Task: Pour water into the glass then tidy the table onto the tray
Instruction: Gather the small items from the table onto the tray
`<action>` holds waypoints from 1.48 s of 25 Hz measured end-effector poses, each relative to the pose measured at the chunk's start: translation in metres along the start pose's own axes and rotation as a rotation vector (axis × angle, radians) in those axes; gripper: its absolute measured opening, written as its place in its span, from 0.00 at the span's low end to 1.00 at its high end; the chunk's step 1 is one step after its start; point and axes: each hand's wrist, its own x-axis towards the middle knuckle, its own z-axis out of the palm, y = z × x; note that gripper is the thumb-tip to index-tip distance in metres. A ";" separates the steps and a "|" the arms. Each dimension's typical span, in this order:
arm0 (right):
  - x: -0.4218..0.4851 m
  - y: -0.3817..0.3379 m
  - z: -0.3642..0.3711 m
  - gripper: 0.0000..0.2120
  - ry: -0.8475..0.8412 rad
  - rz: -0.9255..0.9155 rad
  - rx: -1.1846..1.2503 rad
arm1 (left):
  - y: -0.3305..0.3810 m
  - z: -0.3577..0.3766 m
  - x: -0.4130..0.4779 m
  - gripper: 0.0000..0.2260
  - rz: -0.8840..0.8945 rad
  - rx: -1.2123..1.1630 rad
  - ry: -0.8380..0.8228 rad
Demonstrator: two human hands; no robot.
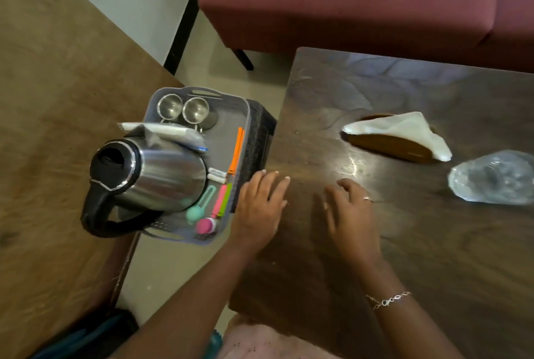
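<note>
A: Where is the tray seen?
B: The tray (222, 139) is seen left of centre, just beside the table (375, 243). A kettle (153, 173), two steel cups (170, 105) and coloured sticks (237, 150) are held on it.
A: And the glass?
B: The glass (494, 176) is found on the table at the frame's right edge, well apart from the tray. It is blurred. A napkin (404, 130) is seen just above it.
A: How are the hands kept?
B: Nothing is gripped. The left hand (260, 208) is spread with straight fingers at the table's left edge, beside the tray. The right hand (352, 214) is held apart from it at centre, fingers loosely bent.
</note>
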 end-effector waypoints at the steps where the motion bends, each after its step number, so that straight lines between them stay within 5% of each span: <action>1: -0.010 0.013 -0.003 0.13 0.002 -0.017 -0.042 | 0.020 0.003 -0.004 0.21 0.009 0.024 -0.051; 5: -0.052 0.082 -0.028 0.15 -0.021 -0.057 -0.119 | 0.100 0.008 -0.003 0.27 0.074 -0.008 -0.166; 20: -0.162 0.356 -0.187 0.17 0.324 0.607 -0.195 | 0.398 0.073 0.084 0.23 0.754 -0.180 -0.224; 26: -0.145 0.427 -0.210 0.17 0.244 0.734 -0.202 | 0.493 0.086 0.137 0.19 0.615 -0.236 -0.476; 31: -0.143 0.444 -0.191 0.11 0.260 0.639 -0.279 | 0.528 0.113 0.162 0.16 0.468 -0.207 -0.429; 37: -0.153 0.423 -0.180 0.10 0.449 0.658 -0.212 | 0.559 0.133 0.177 0.12 0.489 -0.152 -0.416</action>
